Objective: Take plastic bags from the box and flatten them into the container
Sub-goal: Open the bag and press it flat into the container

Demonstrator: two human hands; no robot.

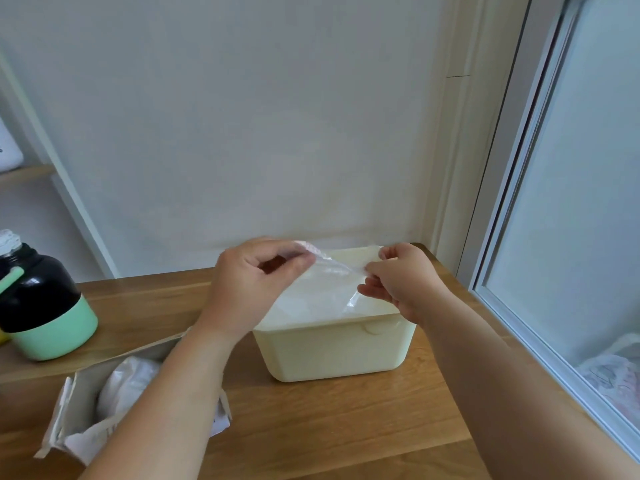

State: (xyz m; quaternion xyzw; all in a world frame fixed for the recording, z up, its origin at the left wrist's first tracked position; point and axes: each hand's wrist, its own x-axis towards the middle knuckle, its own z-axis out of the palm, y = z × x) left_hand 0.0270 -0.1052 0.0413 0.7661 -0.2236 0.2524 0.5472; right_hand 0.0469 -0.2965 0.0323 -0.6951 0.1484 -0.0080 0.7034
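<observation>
A thin clear plastic bag (322,289) is stretched above the open top of a cream plastic container (332,351) on the wooden table. My left hand (252,282) pinches the bag's upper left corner. My right hand (401,282) pinches its right edge. The bag's lower part hangs into the container. An open cardboard box (74,403) lies at the lower left, partly under my left forearm, with crumpled white plastic bags (126,386) inside.
A black and mint-green bottle (41,306) stands at the left on the wooden table (329,427). A white wall rises right behind the container. A window frame (519,306) borders the table on the right.
</observation>
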